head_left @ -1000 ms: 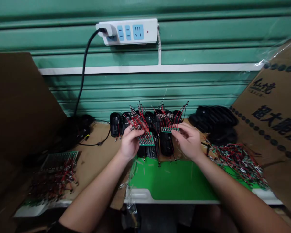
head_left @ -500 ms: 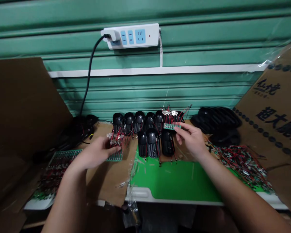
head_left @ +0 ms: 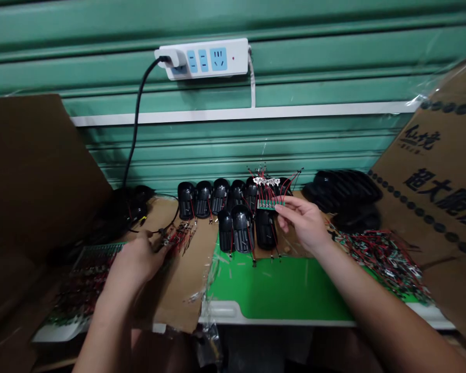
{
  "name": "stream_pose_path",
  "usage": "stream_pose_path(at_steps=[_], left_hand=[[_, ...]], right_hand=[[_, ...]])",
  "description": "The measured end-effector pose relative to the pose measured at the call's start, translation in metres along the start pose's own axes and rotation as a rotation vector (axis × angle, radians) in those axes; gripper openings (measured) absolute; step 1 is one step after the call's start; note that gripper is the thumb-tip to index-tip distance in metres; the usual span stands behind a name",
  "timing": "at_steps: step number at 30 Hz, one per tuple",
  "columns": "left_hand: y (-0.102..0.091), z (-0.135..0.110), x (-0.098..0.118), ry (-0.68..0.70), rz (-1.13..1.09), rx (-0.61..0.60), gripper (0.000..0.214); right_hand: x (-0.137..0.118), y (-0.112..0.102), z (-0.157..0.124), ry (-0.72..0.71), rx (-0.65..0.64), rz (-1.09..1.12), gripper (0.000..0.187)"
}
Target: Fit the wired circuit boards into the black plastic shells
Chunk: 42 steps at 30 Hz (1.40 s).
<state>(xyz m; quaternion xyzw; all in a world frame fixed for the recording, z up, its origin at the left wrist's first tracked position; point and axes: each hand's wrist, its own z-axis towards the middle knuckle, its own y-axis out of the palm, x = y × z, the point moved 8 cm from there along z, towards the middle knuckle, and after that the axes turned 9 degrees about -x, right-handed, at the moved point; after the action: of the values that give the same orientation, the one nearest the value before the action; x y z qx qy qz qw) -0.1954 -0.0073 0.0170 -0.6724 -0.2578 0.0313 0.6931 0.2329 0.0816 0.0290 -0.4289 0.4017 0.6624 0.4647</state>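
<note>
My right hand (head_left: 301, 220) pinches the right end of a green circuit board strip (head_left: 266, 205) between thumb and fingers. Red and black wires and shiny metal contacts stick up from this strip, held above black mouse-shaped plastic shells (head_left: 243, 228). At the left, my left hand (head_left: 140, 259) is closed over a second wired circuit board, whose board part is hidden. Its red and black wires (head_left: 177, 235) fan out to the right of the fingers above the cardboard (head_left: 182, 287). Beside that forearm lies a stack of wired circuit boards (head_left: 86, 274).
At the right, a tangled heap of wired boards (head_left: 388, 261) lies beside stacked black shells (head_left: 345, 191). A green board (head_left: 279, 287) with scraps covers the front. Cardboard walls (head_left: 427, 181) flank the work area. A power strip (head_left: 209, 59) hangs above, with a black cable (head_left: 136, 119).
My left hand has moved left and turned, taking its wired board along; the board's green face is now out of sight. My right hand holds its strip nearly still, slightly more level.
</note>
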Motion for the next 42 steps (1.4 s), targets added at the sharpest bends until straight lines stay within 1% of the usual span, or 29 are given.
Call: stream_pose_path(at_steps=[1,2,3,4,5,7,9,11,12,14,16,19,23,30,33,38,40,42], left_hand=[[-0.006,-0.006,0.012,0.022,0.028,0.047,0.065],[-0.014,-0.013,0.032,0.102,0.001,0.112,0.061],[-0.020,-0.021,0.056,0.223,-0.081,0.158,0.056],[-0.022,-0.026,0.081,0.349,-0.211,0.142,0.051],[-0.019,-0.028,0.106,0.441,-0.380,0.074,0.047],[-0.004,-0.029,0.154,0.564,-0.691,-0.142,0.047],[0.010,-0.026,0.194,0.636,-0.851,-0.281,0.046],[0.024,-0.020,0.218,0.632,-0.953,-0.357,0.043],[0.030,-0.017,0.224,0.615,-0.985,-0.370,0.041],[0.041,-0.013,0.228,0.577,-1.038,-0.396,0.037],[0.049,-0.012,0.224,0.548,-1.092,-0.406,0.036],[0.055,-0.014,0.216,0.545,-1.145,-0.393,0.037],[0.058,-0.015,0.210,0.515,-1.163,-0.376,0.035],[0.058,-0.017,0.210,0.492,-1.144,-0.370,0.023],[0.060,-0.018,0.210,0.512,-1.134,-0.397,0.024],[0.063,-0.018,0.211,0.517,-1.097,-0.381,0.025],[0.062,-0.016,0.211,0.524,-1.076,-0.363,0.025],[0.054,-0.011,0.207,0.537,-1.035,-0.322,0.025]], right_hand=[[-0.001,0.001,0.000,-0.005,-0.005,0.002,0.046],[-0.001,0.002,-0.001,-0.008,-0.008,0.004,0.046],[-0.001,0.003,-0.001,-0.009,-0.010,0.005,0.046],[-0.001,0.004,-0.002,-0.007,-0.012,0.005,0.046],[-0.001,0.006,-0.002,-0.002,-0.017,0.005,0.047],[0.001,0.009,-0.003,0.012,-0.033,0.005,0.048],[0.003,0.012,-0.004,0.027,-0.041,0.012,0.049],[0.005,0.013,-0.004,0.039,-0.035,0.015,0.051],[0.006,0.013,-0.004,0.045,-0.032,0.012,0.052],[0.009,0.013,-0.004,0.059,-0.029,0.003,0.052],[0.012,0.013,-0.004,0.070,-0.021,-0.001,0.052],[0.014,0.012,-0.005,0.076,-0.004,-0.020,0.053],[0.012,0.014,-0.007,0.080,-0.006,-0.102,0.053],[0.012,0.017,-0.010,0.061,0.002,-0.173,0.049],[0.013,0.018,-0.012,0.047,0.008,-0.186,0.048],[0.012,0.022,-0.014,0.030,-0.021,-0.220,0.044],[0.011,0.022,-0.015,0.015,-0.024,-0.222,0.042],[0.010,0.022,-0.015,0.009,-0.023,-0.212,0.042]])
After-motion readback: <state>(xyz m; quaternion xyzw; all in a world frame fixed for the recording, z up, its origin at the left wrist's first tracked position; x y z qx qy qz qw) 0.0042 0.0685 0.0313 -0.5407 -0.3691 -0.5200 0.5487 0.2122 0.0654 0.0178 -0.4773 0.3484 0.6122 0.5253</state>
